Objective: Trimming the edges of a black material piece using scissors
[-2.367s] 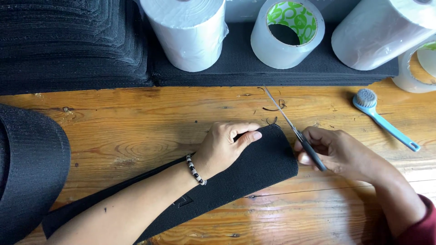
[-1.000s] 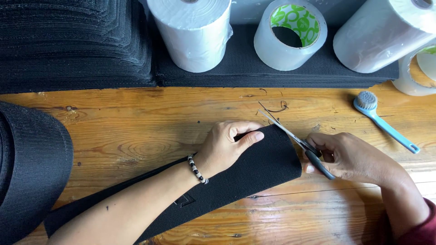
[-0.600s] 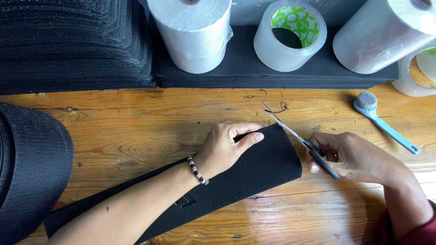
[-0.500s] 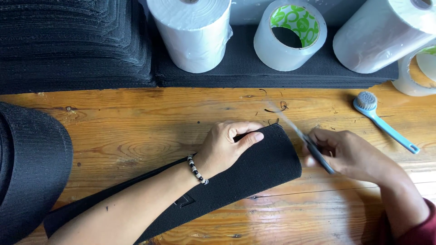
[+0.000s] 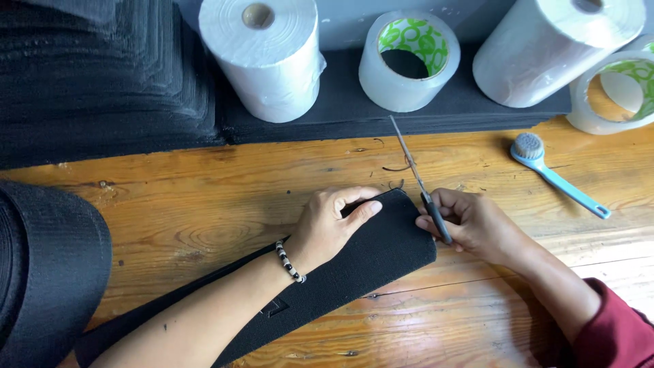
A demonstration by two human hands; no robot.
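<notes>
The left hand (image 5: 334, 221) lies flat on a long black strip (image 5: 354, 266) of thick fabric. Its palm is down and its fingers are stretched out side by side, pointing to the right. The fingertips sit near the far end of the strip. A bead bracelet (image 5: 289, 260) goes around the wrist. The bare left arm comes in from the bottom edge of the wooden worktop (image 5: 225, 197) and runs along the top of the strip.

The strip lies slanted across the middle of the worktop. One end goes down to the bottom left corner, and the other end sits near the middle, between the two hands.

The right hand (image 5: 473, 225) is curled tight around the handles of a pair of scissors (image 5: 417, 178). It is just beside the right end of the strip. The thin blades look closed and point up and away, toward the back edge of the worktop. The right arm wears a dark red sleeve (image 5: 616, 327) and comes in from the bottom right corner.

A blue brush (image 5: 555, 174) lies near the right edge. White rolls (image 5: 269, 58) and rolls of tape (image 5: 407, 61) stand along the back edge. A big black roll (image 5: 48, 272) sits at the left edge.
</notes>
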